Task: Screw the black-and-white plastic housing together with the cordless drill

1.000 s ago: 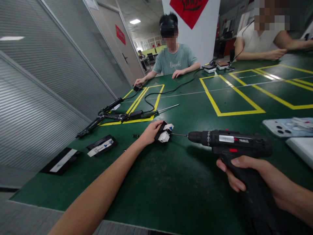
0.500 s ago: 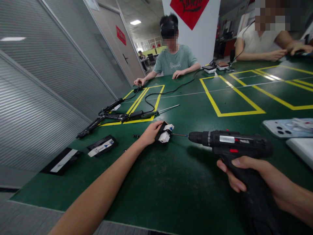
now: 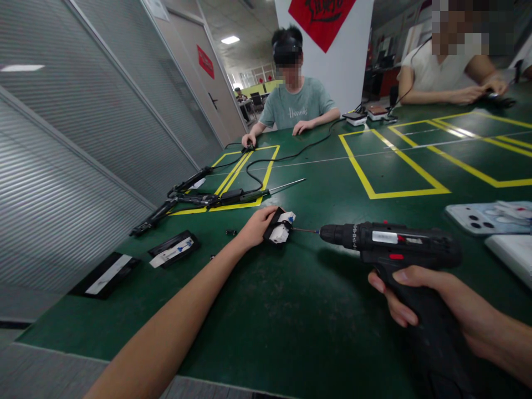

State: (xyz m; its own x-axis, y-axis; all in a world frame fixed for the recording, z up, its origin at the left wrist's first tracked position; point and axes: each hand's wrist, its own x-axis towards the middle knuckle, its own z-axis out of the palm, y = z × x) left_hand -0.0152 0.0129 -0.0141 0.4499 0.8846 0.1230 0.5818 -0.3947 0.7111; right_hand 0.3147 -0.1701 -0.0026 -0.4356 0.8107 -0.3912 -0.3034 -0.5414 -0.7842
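My left hand (image 3: 258,226) is closed on a small black and white part (image 3: 281,228) near the middle of the green table (image 3: 286,316). My right hand (image 3: 419,288) grips the handle of a black cordless drill (image 3: 394,241), which points left. The drill's long thin bit (image 3: 306,230) reaches to the right side of the part in my left hand. To the left of my forearm lie a black and white piece (image 3: 174,249) and a flat black plate with a white strip (image 3: 106,274). Small dark bits (image 3: 231,232) lie beside my left wrist.
Black jointed rods (image 3: 195,198) with a cable (image 3: 286,157) and a metal tip (image 3: 286,185) lie beyond my left hand. A phone (image 3: 477,217) and a white box (image 3: 511,255) are at the right. Two people (image 3: 297,102) (image 3: 440,75) sit across the table.
The hand of the person opposite has moved right with a small dark object. The person at the right has shifted their hands and a dark object. My hands and the drill look almost unmoved.
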